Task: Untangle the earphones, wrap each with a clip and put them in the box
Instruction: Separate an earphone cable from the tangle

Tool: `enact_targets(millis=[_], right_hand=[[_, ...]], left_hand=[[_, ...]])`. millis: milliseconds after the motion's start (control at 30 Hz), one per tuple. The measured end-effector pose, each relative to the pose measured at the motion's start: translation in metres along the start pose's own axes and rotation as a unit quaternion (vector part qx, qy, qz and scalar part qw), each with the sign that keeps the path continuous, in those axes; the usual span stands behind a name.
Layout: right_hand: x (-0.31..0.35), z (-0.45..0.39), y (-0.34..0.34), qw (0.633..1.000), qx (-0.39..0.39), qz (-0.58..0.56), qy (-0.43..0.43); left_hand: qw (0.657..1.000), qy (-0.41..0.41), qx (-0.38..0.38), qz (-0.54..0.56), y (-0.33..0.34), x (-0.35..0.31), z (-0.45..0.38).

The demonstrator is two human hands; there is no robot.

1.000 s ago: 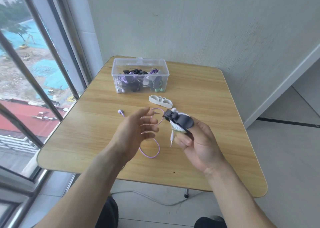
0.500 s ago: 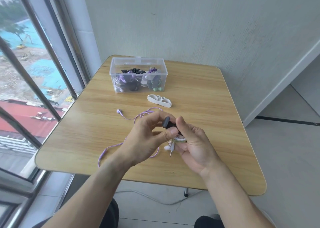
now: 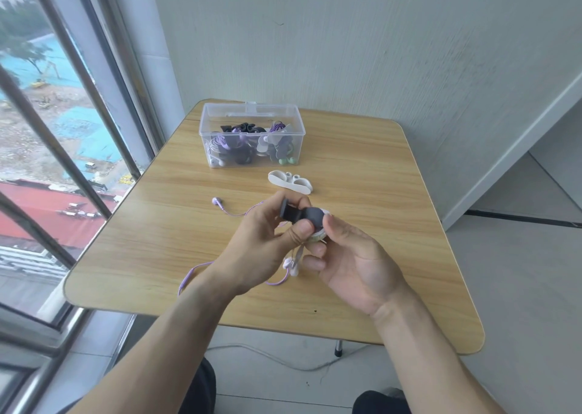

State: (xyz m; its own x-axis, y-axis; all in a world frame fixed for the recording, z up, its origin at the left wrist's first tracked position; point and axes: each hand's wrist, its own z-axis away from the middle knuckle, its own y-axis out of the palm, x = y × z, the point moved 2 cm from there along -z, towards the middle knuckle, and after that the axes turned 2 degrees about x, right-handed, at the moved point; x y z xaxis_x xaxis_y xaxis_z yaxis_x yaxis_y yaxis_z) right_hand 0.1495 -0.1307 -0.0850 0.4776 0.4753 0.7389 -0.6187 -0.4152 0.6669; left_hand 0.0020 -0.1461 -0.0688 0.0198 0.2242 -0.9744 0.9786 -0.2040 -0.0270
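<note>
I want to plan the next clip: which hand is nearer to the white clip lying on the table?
Right. The right hand is just in front of the white clip, slightly to its right; the left hand sits further left and nearer the person.

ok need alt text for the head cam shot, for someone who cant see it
Over a wooden table, a person's left hand and right hand together hold a dark clip against a coiled white earphone. A purple earphone trails loose across the table, a white clip lies beyond, and a clear box of wrapped earphones sits at the far edge.
</note>
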Motion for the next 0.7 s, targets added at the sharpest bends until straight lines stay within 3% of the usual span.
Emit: enact_targets(millis=[300,700], right_hand=[[0.0005,-0.0005,0.0061,0.996,-0.063,0.055,-0.032],[-0.0039,-0.0015,0.0031,0.95,-0.173,0.233,-0.119]], left_hand=[[0.999,-0.03,0.014,0.001,-0.0013,0.0047,-0.0011],[0.992,-0.038,-0.078,-0.095,0.0028,0.0044,-0.0041]])
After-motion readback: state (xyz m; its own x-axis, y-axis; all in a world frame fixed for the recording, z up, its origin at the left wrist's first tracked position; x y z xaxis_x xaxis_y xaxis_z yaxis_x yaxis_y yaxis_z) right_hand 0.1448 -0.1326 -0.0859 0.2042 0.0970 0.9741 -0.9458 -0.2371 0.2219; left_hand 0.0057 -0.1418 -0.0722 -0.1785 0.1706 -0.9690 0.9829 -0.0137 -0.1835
